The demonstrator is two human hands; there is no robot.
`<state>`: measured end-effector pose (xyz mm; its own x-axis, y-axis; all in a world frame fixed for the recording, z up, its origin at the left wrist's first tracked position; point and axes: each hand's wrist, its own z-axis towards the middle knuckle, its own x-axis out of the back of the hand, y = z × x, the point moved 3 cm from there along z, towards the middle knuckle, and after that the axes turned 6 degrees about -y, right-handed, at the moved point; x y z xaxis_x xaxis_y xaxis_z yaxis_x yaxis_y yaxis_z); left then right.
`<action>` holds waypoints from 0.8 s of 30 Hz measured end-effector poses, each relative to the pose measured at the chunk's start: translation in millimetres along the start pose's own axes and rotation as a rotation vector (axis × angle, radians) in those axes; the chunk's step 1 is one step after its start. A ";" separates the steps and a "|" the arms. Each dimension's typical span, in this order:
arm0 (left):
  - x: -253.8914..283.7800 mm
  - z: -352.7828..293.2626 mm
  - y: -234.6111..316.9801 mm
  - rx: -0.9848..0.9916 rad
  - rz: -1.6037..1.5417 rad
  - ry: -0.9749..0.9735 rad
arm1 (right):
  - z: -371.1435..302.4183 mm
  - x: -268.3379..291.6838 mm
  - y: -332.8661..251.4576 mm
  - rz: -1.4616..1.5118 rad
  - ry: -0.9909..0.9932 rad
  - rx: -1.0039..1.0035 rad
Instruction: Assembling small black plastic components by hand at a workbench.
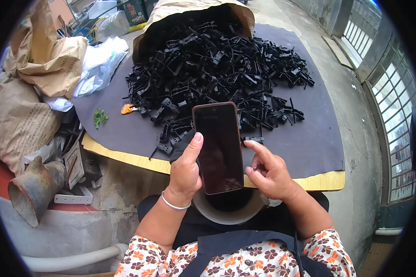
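The left hand (185,162) gripped a red-rimmed black phone (218,152), apparently not yet lit; the right hand (272,173) hung loosely spread at three o'clock, black plastic clips (203,69) heaped at twelve.

A dark-topped table (305,152) (its edge (328,181) pale yellow) stands on grey concrete floor (356,138). Daylight shows through barred windows (400,147) at right.

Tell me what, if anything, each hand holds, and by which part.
The left hand holds the phone by its left edge; the right hand, near the opposite edge, holds nothing.
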<state>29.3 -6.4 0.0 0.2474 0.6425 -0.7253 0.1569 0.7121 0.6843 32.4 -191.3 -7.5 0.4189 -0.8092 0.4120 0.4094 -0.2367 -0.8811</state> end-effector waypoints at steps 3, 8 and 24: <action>-3.4 -5.0 4.8 -0.137 -0.181 0.031 | -14.8 24.4 9.7 -0.008 -0.043 -0.022; 77.0 -32.1 86.6 -0.429 -0.125 0.246 | -7.5 -0.6 -0.2 -0.068 -0.029 -0.010; 182.4 -96.6 144.6 -0.822 0.117 0.802 | -1.7 -9.3 2.4 -0.202 -0.005 0.028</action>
<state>4.7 241.1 -40.6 -0.5054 0.5027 -0.7013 -0.5695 0.4163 0.7088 28.2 -185.3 -13.9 0.3302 -0.7440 0.5809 0.5082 -0.3784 -0.7736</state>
